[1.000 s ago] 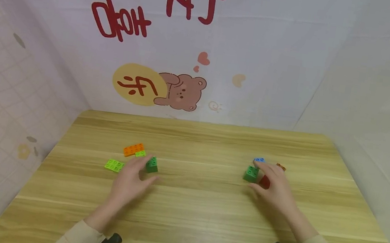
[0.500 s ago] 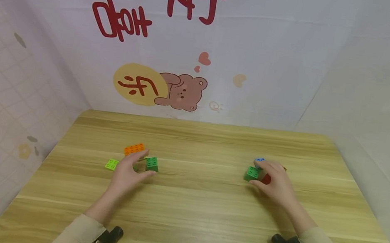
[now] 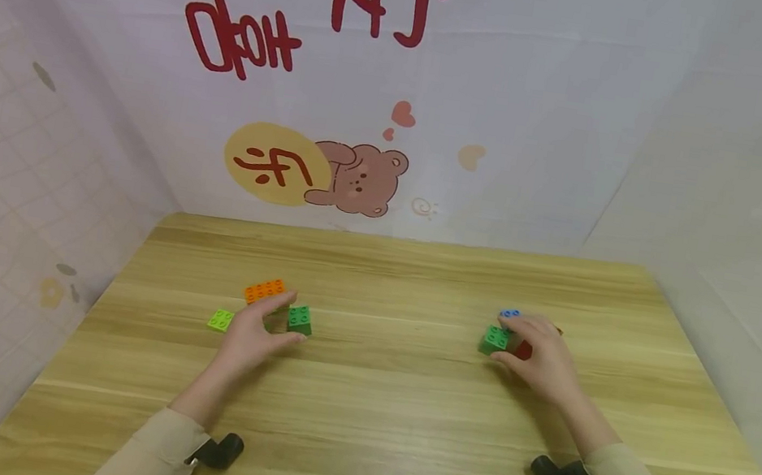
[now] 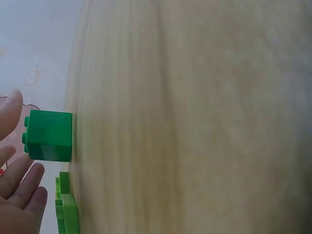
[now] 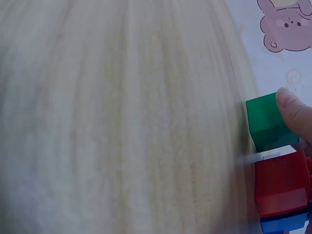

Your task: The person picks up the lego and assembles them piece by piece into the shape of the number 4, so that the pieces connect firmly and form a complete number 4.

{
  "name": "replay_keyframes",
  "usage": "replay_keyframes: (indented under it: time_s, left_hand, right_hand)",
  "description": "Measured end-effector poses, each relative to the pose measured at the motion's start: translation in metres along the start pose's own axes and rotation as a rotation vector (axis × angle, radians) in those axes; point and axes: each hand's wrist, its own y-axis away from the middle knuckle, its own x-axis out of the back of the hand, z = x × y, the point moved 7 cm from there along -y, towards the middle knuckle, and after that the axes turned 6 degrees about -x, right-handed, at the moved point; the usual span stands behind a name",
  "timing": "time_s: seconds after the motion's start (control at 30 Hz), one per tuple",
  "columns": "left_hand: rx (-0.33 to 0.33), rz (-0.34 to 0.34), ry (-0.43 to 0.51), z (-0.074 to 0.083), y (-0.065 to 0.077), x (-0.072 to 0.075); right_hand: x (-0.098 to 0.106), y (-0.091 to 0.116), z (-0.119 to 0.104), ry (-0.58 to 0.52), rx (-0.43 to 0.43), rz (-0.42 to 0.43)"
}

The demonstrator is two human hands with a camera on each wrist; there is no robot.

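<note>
My left hand reaches round a dark green toy brick on the table, thumb and fingers spread. In the left wrist view this brick stands studs up, with a gap to the fingers. My right hand pinches another dark green brick, its thumb on the near side in the right wrist view; the fingers on the far side are hidden there. A red brick sits right beside it, partly under the right hand, with a blue brick behind.
Beside the left hand lie an orange brick and a lime green brick. The wooden table ends at a printed cloth at the back. Black mounts stick out from both wrists.
My left hand has drawn slightly left and back from over the green brick, then stayed beside it. The right thumb has come in closer to its brick.
</note>
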Motion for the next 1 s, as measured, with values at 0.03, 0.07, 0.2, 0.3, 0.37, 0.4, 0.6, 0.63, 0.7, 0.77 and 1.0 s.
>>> replay_keyframes:
  time_s: [0.03,0.07,0.2,0.3,0.37,0.4,0.6,0.63,0.7,0.77,1.0]
  left_hand:
    - [0.001,-0.004,0.01,0.0,0.0,0.0]
    - [0.003,-0.009,0.021,0.0,0.0,-0.001]
    - [0.001,-0.03,0.027,-0.002,-0.002,-0.002]
    - [0.006,-0.037,0.025,-0.004,-0.004,-0.003]
    - [0.013,-0.033,0.025,-0.005,-0.005,-0.004]
    - [0.017,-0.029,0.025,-0.005,-0.006,-0.004]
    - [0.024,-0.003,-0.001,-0.009,-0.009,-0.003]
    - [0.024,0.001,-0.007,-0.009,-0.009,-0.003]
    - [0.026,0.007,-0.009,-0.01,-0.01,-0.003]
    - [0.025,0.008,-0.012,-0.01,-0.011,-0.004]
    - [0.046,0.007,-0.012,-0.012,-0.011,-0.004]
  right_hand:
    - [0.0,0.0,0.001,0.001,-0.002,0.0]
    - [0.0,0.0,0.001,0.0,-0.003,-0.002]
    - [-0.002,-0.001,0.003,0.002,-0.01,-0.01]
    - [-0.003,-0.001,0.004,0.01,-0.014,-0.016]
    - [-0.003,-0.001,0.004,0.021,-0.015,-0.017]
    - [-0.003,-0.001,0.004,0.026,-0.016,-0.019]
    - [-0.003,0.0,0.001,0.043,-0.014,-0.021]
    - [-0.003,0.0,0.0,0.041,-0.014,-0.018]
    - [-0.002,0.0,-0.001,0.034,-0.014,-0.009]
    - [0.0,0.0,-0.003,0.03,-0.011,0.007]
    - [0.004,-0.002,-0.008,0.029,0.018,0.043]
